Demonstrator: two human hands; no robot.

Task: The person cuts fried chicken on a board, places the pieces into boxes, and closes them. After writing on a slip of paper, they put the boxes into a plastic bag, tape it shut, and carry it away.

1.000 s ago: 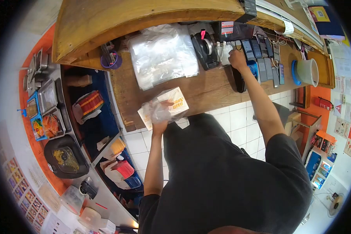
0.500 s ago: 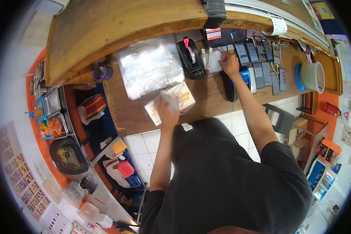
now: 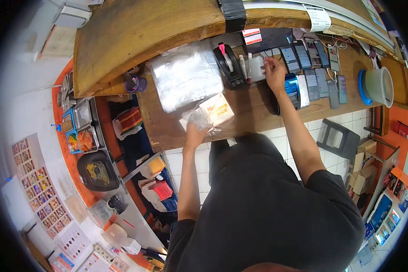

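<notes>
My left hand (image 3: 196, 131) is closed on a crumpled clear plastic bag (image 3: 203, 119) at the counter's front edge. The bag lies over the near end of a white box (image 3: 220, 110) with orange and yellow print. My right hand (image 3: 275, 75) is raised over the counter, its fingertips bent together beside a white sheet or pad (image 3: 258, 68); what they hold, if anything, is too small to make out. A blue and black device (image 3: 291, 90) stands beside my right wrist. Two pens (image 3: 249, 68) lie left of the white pad.
A stack of clear plastic bags (image 3: 186, 79) lies behind the box, next to a black tape dispenser (image 3: 229, 68). Several phones (image 3: 323, 81) cover the right side near a whitish bucket (image 3: 381, 86). A wooden shelf (image 3: 154, 36) overhangs the counter (image 3: 254, 120).
The view has shifted, so the counter appears farther right. The left hand still grips the bag at the box. The right hand's fingers have drawn up a little from the white pad.
</notes>
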